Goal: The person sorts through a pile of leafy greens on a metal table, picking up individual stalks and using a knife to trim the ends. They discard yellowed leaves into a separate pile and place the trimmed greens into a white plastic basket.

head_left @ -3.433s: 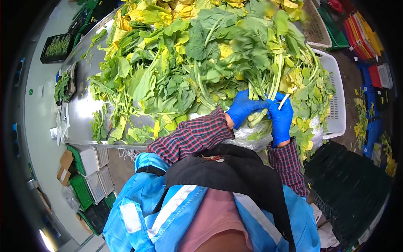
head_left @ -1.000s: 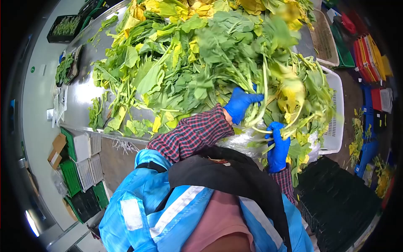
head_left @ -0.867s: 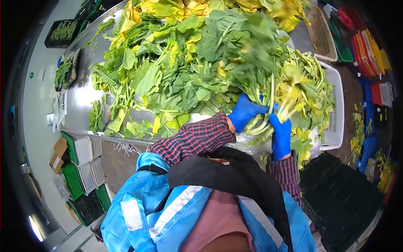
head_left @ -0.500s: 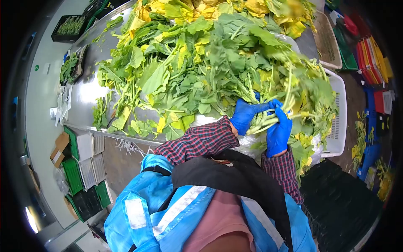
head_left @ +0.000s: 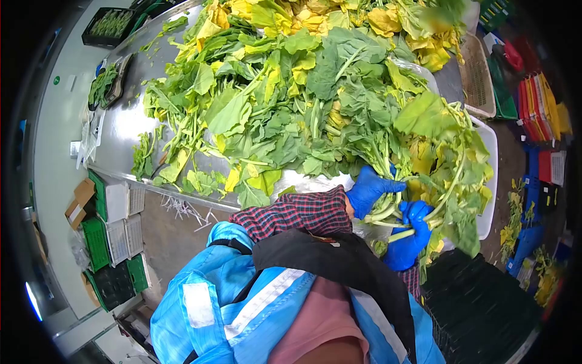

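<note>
My left hand [head_left: 371, 191], in a blue glove, is closed round the stems of a leafy green bunch [head_left: 379, 145] at the front edge of the heap. Just to its lower right, my right hand [head_left: 411, 235], also gloved in blue, wraps its fingers round several pale green stems [head_left: 433, 209]. Leaves from these stems spread up and right over a white crate [head_left: 487, 212]. Behind both hands lies a large heap of green leaves [head_left: 260, 115], with yellow leaves [head_left: 303, 18] at its far side.
A metal table [head_left: 124, 142] carries the heap. Stacked green and white crates [head_left: 112, 230] stand at the left. A beige basket [head_left: 476, 76] is at the upper right, and a dark crate [head_left: 479, 291] at the lower right. Plastic strips [head_left: 188, 212] hang from the table edge.
Both hands have moved down and slightly right. My right hand has turned, with its stems lower. My left hand has shifted away from my right hand and holds stems of the upper bunch.
</note>
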A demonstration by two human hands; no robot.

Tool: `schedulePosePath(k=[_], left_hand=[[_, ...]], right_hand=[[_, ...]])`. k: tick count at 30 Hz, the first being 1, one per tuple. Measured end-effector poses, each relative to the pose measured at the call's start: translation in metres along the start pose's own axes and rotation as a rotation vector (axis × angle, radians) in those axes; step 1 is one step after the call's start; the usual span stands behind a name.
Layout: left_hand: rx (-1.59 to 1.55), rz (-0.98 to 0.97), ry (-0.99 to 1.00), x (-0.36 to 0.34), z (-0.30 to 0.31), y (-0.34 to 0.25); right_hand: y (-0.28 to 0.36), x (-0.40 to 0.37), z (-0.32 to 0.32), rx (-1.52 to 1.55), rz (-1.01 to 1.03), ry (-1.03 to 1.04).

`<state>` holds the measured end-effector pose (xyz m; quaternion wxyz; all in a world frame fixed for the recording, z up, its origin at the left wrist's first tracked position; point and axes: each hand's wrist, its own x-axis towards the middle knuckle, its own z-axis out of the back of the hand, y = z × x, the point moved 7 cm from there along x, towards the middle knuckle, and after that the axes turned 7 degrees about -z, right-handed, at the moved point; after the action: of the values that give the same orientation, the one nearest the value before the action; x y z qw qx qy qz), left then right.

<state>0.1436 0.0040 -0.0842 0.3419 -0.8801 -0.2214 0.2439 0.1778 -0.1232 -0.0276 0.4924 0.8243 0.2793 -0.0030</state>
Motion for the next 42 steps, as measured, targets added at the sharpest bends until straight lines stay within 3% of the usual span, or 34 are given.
schedulePosePath(k=[1, 3, 4, 5, 7, 8, 9, 11, 13, 14, 15, 17, 19, 21, 22, 23, 25, 26, 27, 29, 30, 31, 33, 35, 37, 39, 41, 42], left_hand=[[-0.014, -0.022, -0.031, 0.001, 0.002, -0.003], [0.038, -0.035, -0.035, 0.033, 0.040, -0.022], [-0.180, -0.060, -0.067, 0.031, 0.023, -0.051], [-0.178, -0.069, -0.064, 0.034, 0.024, -0.054], [-0.192, 0.051, 0.083, 0.024, 0.015, -0.044], [-0.186, 0.204, 0.162, 0.016, 0.012, -0.033], [-0.167, 0.207, 0.207, 0.010, 0.008, -0.028], [-0.045, 0.160, 0.323, -0.001, -0.001, -0.034], [0.030, 0.210, 0.404, 0.003, 0.017, -0.007], [0.109, 0.260, 0.483, 0.000, 0.024, 0.003], [0.111, 0.260, 0.475, -0.003, 0.024, -0.003], [0.170, 0.305, 0.501, -0.017, 0.008, -0.031], [0.273, 0.282, 0.460, -0.023, 0.001, -0.048], [0.204, 0.098, 0.596, -0.018, -0.004, -0.046], [0.413, 0.136, 0.683, -0.019, -0.005, -0.052], [0.408, 0.136, 0.679, -0.013, -0.001, -0.050], [0.422, 0.083, 0.691, -0.003, 0.009, -0.036], [0.389, 0.064, 0.655, 0.002, 0.016, -0.030], [0.360, -0.107, 0.755, 0.006, 0.007, -0.044], [1.021, -0.233, 0.782, 0.026, 0.084, 0.034], [0.110, 0.086, 0.679, 0.001, 0.011, -0.043], [0.007, 0.067, 0.641, -0.008, 0.003, -0.070], [-0.154, 0.178, 0.600, -0.004, 0.004, -0.065], [-0.112, 0.199, 0.570, -0.007, 0.007, -0.058], [0.068, 0.205, 0.544, -0.006, 0.003, -0.062], [0.117, 0.254, 0.647, -0.010, -0.004, -0.052], [0.152, 0.353, 0.658, -0.016, -0.014, -0.042], [0.176, 0.330, 0.680, -0.018, -0.017, -0.039]], right_hand=[[-0.001, -0.005, -0.003, -0.001, 0.004, 0.008], [-0.003, -0.028, -0.011, 0.239, -0.086, 0.261], [-0.001, -0.032, -0.006, 0.232, -0.102, 0.211], [0.001, -0.022, -0.003, 0.234, -0.099, 0.220], [0.013, 0.005, 0.036, 0.122, -0.008, -0.024], [0.005, 0.025, 0.050, -0.033, -0.113, -0.064], [-0.003, 0.034, 0.047, -0.143, -0.243, -0.142], [-0.025, 0.044, 0.025, -0.079, -0.451, 0.003], [-0.052, 0.047, 0.042, -0.012, -0.442, 0.020], [-0.053, 0.049, 0.047, -0.633, 0.043, 0.401], [-0.049, 0.047, 0.037, -0.629, 0.037, 0.406], [-0.051, 0.047, 0.014, -0.083, -0.502, 0.188], [-0.051, 0.048, 0.006, -0.163, -0.475, 0.106], [-0.056, 0.054, 0.012, -0.232, -0.433, 0.108], [-0.056, 0.053, 0.020, -0.240, -0.474, -0.045], [-0.052, 0.051, 0.016, -0.245, -0.478, -0.045], [-0.035, 0.049, -0.005, 0.132, -0.413, 0.056], [-0.028, 0.048, -0.001, 0.045, -0.423, 0.031], [-0.032, 0.057, 0.005, 0.264, -0.411, 0.171], [-0.009, 0.073, 0.031, 0.238, -0.384, 0.189], [0.011, 0.086, 0.055, 0.129, -0.328, 0.189], [0.032, 0.102, 0.078, 0.021, -0.269, 0.189], [0.063, 0.124, 0.125, -0.892, -0.327, -0.048], [0.089, 0.156, 0.178, -2.164, -0.121, -0.167], [0.121, 0.125, 0.097, -2.314, 0.133, -0.407], [0.094, 0.112, 0.040, -1.137, 0.169, 0.112], [0.062, 0.068, -0.036, -0.915, -0.185, 0.265], [0.037, 0.073, -0.024, -0.901, -0.133, 0.309]])
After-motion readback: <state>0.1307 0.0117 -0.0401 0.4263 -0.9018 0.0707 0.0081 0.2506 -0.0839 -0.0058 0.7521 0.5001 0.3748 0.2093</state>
